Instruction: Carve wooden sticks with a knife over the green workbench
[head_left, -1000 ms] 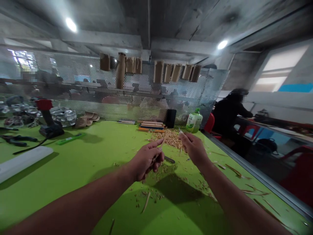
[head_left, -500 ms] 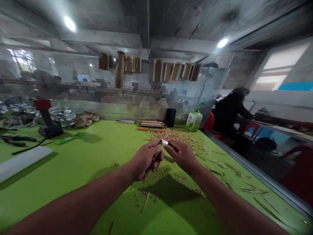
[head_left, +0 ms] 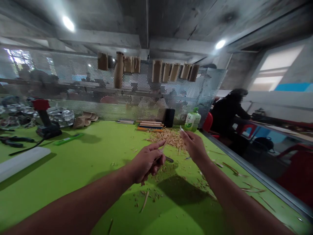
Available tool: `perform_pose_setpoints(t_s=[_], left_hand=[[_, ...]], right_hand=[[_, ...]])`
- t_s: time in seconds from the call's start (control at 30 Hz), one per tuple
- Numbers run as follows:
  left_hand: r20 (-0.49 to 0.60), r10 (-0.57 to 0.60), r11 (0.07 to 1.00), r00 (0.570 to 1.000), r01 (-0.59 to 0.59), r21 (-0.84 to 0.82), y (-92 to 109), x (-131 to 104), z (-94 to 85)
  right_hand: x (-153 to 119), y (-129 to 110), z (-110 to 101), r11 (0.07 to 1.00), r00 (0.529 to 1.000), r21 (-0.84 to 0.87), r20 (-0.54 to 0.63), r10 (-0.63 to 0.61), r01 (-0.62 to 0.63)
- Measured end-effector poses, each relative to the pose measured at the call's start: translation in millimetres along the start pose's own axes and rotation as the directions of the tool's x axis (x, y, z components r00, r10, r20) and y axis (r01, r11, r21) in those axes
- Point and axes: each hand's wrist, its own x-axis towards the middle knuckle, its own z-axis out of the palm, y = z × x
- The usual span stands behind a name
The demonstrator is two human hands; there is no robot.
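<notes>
My left hand [head_left: 148,162] is closed around a slim, pale wooden strip [head_left: 166,141], whose tapered end points up and away past the thumb. To its right and a little higher, my right hand [head_left: 195,146] pinches a small whitish, shiny flat piece [head_left: 181,129]; its kind is too small to make out. The two hands are apart. On the table just beyond my left fingers lies a dark, narrow tool [head_left: 169,159], partly hidden by that hand. A heap of wood shavings [head_left: 172,137] spreads behind both hands.
A green-labelled bottle [head_left: 193,120], a black phone [head_left: 169,117] and stacked sticks [head_left: 149,126] stand by the perforated metal screen [head_left: 137,104]. Leftward are a cordless drill [head_left: 45,119], pliers [head_left: 16,141], a green cutter [head_left: 69,139] and a white bar [head_left: 24,162]. A person [head_left: 230,112] sits at right.
My right hand has moved right and up with the whitish piece, away from the wooden strip. My left hand stays nearly in place, holding the strip.
</notes>
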Motion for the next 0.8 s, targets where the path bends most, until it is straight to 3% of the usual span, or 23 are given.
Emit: perform_pose_setpoints(t_s=[0.1,0.23,0.3,0.37,0.47,0.53,0.63,0.8], left_hand=[[-0.053,-0.001,1.000,0.999,-0.001,-0.022,0.5,2.6,-1.9],[-0.067,-0.006,1.000,0.998,0.004,-0.022,1.3,4.1,-2.4],[-0.059,-0.002,1.000,0.998,0.001,-0.020,1.3,3.7,-2.0],[-0.037,0.003,1.000,0.999,-0.004,-0.012,1.3,3.0,-2.0],[-0.027,-0.008,0.999,1.000,0.009,0.036,0.9,3.0,-2.2],[-0.050,-0.023,0.994,0.998,0.028,0.105,-0.4,4.4,-2.8],[-0.026,-0.022,0.974,0.999,0.027,0.227,-4.0,7.8,-5.2],[0.073,-0.029,0.961,0.997,0.008,0.275,-5.2,10.4,-11.2]], right_hand=[[-8.6,-8.3,4.7,0.998,0.997,0.013,0.059,-0.059,0.059],[-25.6,-25.1,18.1,0.978,0.936,0.000,0.290,-0.199,0.208],[-28.3,-27.8,21.6,0.976,0.927,-0.002,0.313,-0.205,0.217],[-26.0,-25.8,21.3,0.988,0.960,0.038,0.231,-0.155,0.151],[-19.0,-20.0,16.7,0.956,0.991,0.280,0.122,0.058,-0.090],[-16.4,-18.8,14.5,0.834,0.965,0.489,0.184,0.187,-0.255],[-17.2,-22.2,15.8,0.638,0.918,0.661,0.309,0.249,-0.395],[-17.2,-24.4,19.9,0.533,0.890,0.713,0.346,0.297,-0.455]])
